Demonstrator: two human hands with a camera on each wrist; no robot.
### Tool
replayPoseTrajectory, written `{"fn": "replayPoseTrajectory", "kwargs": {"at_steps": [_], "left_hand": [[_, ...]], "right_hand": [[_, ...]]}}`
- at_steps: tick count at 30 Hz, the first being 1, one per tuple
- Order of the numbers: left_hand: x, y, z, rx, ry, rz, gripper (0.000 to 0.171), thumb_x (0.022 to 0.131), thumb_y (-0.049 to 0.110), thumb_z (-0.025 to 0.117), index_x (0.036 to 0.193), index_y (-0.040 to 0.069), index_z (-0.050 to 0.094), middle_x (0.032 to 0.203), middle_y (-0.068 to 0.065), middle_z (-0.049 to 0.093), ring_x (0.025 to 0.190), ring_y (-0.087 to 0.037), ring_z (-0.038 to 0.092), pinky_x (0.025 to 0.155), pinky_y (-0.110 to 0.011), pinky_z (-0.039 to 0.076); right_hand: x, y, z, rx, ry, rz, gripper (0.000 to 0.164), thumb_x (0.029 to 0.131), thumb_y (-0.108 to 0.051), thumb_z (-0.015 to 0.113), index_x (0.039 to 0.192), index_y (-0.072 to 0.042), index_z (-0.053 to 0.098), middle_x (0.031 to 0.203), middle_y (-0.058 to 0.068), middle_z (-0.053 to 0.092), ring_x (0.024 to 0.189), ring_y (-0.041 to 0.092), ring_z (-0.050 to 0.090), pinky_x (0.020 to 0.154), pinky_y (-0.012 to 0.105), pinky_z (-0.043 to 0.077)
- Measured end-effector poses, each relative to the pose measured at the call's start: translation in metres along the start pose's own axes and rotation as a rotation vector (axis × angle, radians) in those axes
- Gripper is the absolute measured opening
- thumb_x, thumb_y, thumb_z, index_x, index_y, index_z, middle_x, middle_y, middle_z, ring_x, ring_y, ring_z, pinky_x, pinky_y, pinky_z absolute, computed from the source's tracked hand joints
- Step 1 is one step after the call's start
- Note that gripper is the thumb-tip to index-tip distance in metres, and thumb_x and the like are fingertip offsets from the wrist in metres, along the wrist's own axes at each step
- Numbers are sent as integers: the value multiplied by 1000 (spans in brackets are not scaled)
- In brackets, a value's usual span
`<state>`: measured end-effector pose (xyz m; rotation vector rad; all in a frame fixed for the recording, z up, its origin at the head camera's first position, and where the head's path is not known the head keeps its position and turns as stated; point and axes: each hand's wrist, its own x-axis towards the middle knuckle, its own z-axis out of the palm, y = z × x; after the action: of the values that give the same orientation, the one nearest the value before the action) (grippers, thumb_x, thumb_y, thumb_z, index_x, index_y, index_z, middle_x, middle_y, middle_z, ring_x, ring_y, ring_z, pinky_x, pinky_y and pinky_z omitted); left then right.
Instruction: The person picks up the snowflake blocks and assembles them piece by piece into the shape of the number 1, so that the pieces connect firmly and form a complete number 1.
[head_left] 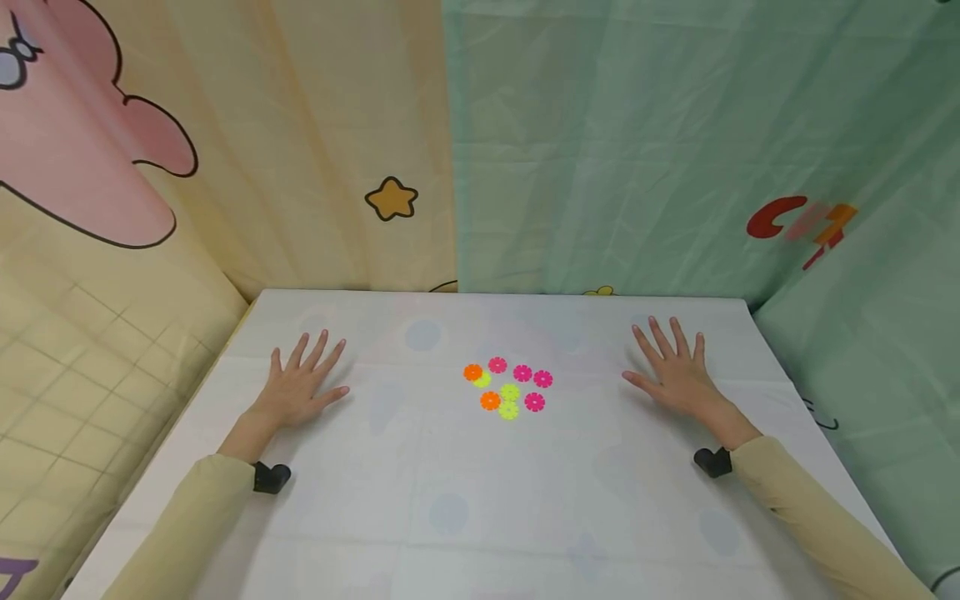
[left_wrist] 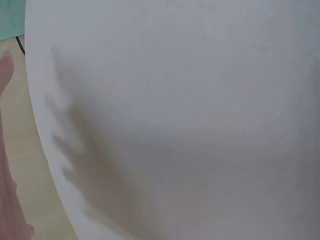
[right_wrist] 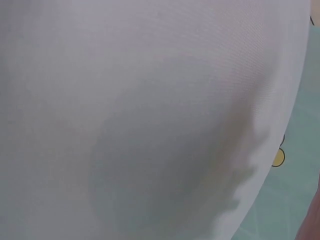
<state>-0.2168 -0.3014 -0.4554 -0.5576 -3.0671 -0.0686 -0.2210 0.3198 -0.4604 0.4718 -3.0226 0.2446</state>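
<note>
Several small round scalloped pieces lie in a loose cluster near the middle of the white table, among them a pink piece (head_left: pixel 535 402), an orange piece (head_left: pixel 490 401) and a yellow-green piece (head_left: pixel 508 410). Some overlap or touch. To the left of the cluster, my left hand (head_left: pixel 294 393) is spread palm down above the table with fingers straight, holding nothing. Out on the right side, my right hand (head_left: pixel 678 379) is spread the same way, also without anything in it. Both wrist views show mostly tabletop and hand shadows; only a strip of each hand appears at the edge.
The white table (head_left: pixel 420 517) has faint printed dots. Behind it hang a cream curtain (head_left: pixel 322 125) and a green curtain (head_left: pixel 600 150) with cartoon prints, meeting the table's far edge. A black wrist mount (head_left: pixel 272 478) sits under the left wrist, another (head_left: pixel 712 462) under the right.
</note>
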Motion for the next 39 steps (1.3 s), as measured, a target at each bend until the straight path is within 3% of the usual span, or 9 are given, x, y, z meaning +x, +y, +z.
{"fn": "replayPoseTrajectory", "kwargs": {"at_steps": [11,19,25,29,33,39], "left_hand": [[1,5,0,-5,45,26,80,94,56,47,155,24,8,160,-17,15,145,-46,11,105,-76,6],[3,8,-4,-1,64,35,78,94,54,48,155,24,10,159,-16,19,144,-43,16,106,-74,10],[9,16,-8,-9,84,47,74,95,52,47,155,23,14,157,-17,25,140,-41,27,105,-68,21],[13,26,-14,-33,100,64,71,95,49,50,153,21,22,154,-18,31,135,-41,36,103,-63,29],[16,39,-15,-68,117,76,69,95,48,52,152,20,26,150,-18,39,130,-40,43,100,-60,34],[15,63,-10,-94,164,84,63,93,44,57,148,18,37,141,-17,50,124,-39,50,96,-58,40]], "right_hand": [[1,-8,-2,-5,11,-10,85,93,-60,46,156,-22,3,162,17,2,147,39,-15,105,75,-7],[3,-12,-7,-30,59,-29,83,93,-57,48,156,-25,4,161,16,12,147,42,2,107,74,-1],[8,-13,-14,-86,78,-49,81,94,-51,50,156,-24,4,157,19,23,144,43,14,108,72,8],[8,-18,-18,-101,145,-106,78,92,-36,61,154,-15,18,151,23,33,138,44,27,106,69,21],[6,-28,-20,-34,213,-141,72,87,-19,68,148,-6,31,140,26,44,126,46,42,97,65,35],[1,-45,-21,122,241,-107,68,85,-9,68,145,-5,35,133,25,51,116,47,49,89,62,42]]}}
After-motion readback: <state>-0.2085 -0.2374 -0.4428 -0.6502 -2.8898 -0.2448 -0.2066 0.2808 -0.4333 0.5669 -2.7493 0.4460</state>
